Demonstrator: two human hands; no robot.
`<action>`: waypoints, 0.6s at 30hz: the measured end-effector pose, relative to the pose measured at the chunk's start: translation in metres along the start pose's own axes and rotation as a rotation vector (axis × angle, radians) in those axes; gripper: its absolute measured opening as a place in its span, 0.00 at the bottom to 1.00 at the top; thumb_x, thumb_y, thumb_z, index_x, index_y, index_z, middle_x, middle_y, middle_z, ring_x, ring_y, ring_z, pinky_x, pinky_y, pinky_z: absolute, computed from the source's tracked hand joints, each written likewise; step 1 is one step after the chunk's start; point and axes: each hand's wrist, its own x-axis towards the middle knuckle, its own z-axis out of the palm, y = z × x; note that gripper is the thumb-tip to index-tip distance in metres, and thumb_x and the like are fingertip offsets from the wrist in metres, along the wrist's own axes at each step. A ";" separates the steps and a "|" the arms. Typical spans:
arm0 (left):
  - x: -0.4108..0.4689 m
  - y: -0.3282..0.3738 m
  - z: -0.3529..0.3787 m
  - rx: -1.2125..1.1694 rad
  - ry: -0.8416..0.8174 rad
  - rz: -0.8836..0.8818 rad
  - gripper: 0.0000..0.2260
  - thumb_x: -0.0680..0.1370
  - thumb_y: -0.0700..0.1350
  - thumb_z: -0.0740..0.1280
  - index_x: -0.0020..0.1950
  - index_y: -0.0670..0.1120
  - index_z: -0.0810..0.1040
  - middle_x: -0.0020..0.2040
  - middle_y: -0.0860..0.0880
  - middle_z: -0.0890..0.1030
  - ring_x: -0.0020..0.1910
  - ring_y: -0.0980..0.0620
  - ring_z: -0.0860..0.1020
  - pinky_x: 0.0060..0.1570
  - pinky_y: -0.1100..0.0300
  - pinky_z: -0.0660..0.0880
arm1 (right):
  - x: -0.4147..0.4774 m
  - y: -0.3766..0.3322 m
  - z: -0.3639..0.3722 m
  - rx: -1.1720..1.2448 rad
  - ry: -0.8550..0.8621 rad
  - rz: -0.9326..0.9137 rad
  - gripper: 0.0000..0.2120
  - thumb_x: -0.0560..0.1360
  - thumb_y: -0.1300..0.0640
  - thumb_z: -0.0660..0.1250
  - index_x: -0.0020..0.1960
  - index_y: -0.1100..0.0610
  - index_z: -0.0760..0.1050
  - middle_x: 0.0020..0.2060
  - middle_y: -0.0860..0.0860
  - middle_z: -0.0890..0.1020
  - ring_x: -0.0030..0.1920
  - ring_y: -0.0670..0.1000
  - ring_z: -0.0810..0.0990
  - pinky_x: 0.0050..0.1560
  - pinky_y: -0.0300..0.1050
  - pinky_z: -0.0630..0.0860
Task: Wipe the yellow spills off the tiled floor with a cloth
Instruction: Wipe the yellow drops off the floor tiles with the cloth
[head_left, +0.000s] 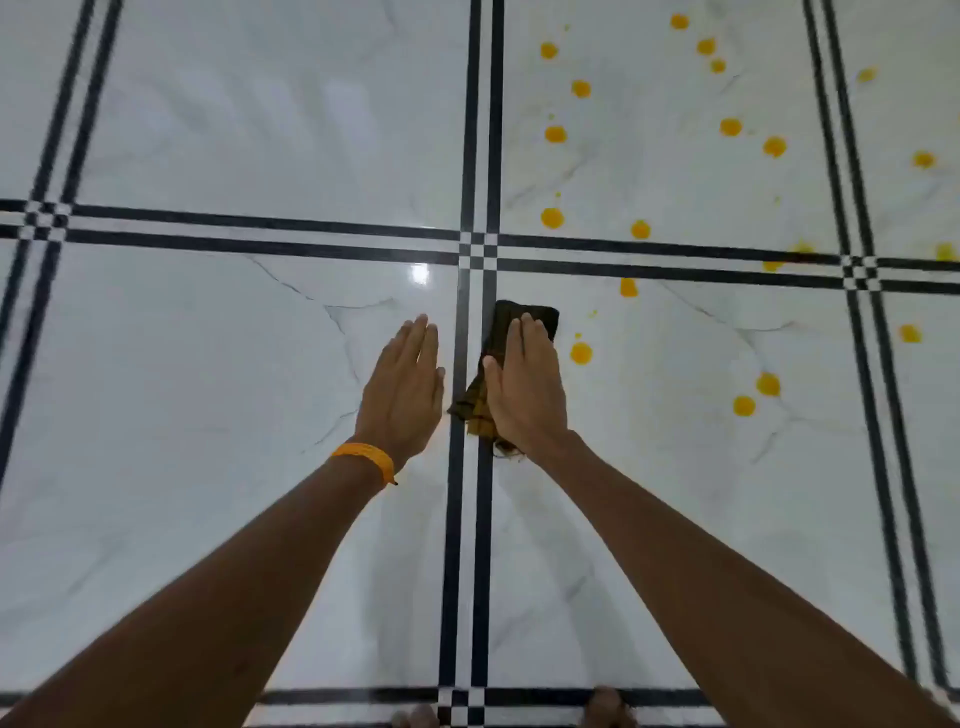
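Head view shows your right hand (524, 384) flat, pinning the cloth (498, 358) to the floor (208, 364) beside the spills (581, 353) for pressure, while your left hand (405, 384) lies open, empty, bracing.

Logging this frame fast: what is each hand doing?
Left hand: open, flat, holding nothing.
Right hand: open, flat, pressing on the dark cloth.
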 end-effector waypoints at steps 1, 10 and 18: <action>0.010 -0.008 0.016 -0.029 0.014 -0.009 0.24 0.86 0.46 0.53 0.81 0.40 0.53 0.81 0.41 0.55 0.81 0.43 0.53 0.78 0.52 0.50 | 0.011 0.001 0.019 -0.005 0.020 0.009 0.30 0.86 0.47 0.52 0.82 0.63 0.52 0.82 0.59 0.55 0.82 0.58 0.52 0.82 0.55 0.52; 0.089 -0.061 0.103 0.103 0.127 0.035 0.29 0.84 0.55 0.45 0.82 0.44 0.47 0.83 0.45 0.48 0.82 0.46 0.45 0.80 0.45 0.47 | 0.002 0.052 0.095 -0.042 0.201 -0.013 0.31 0.85 0.45 0.48 0.83 0.59 0.49 0.83 0.54 0.53 0.83 0.52 0.49 0.82 0.51 0.47; 0.101 -0.066 0.111 0.094 0.164 0.074 0.29 0.84 0.55 0.46 0.82 0.44 0.47 0.83 0.46 0.48 0.82 0.48 0.44 0.80 0.44 0.49 | 0.099 0.043 0.075 -0.148 0.233 -0.035 0.35 0.84 0.39 0.41 0.83 0.59 0.48 0.83 0.55 0.50 0.83 0.54 0.47 0.82 0.53 0.44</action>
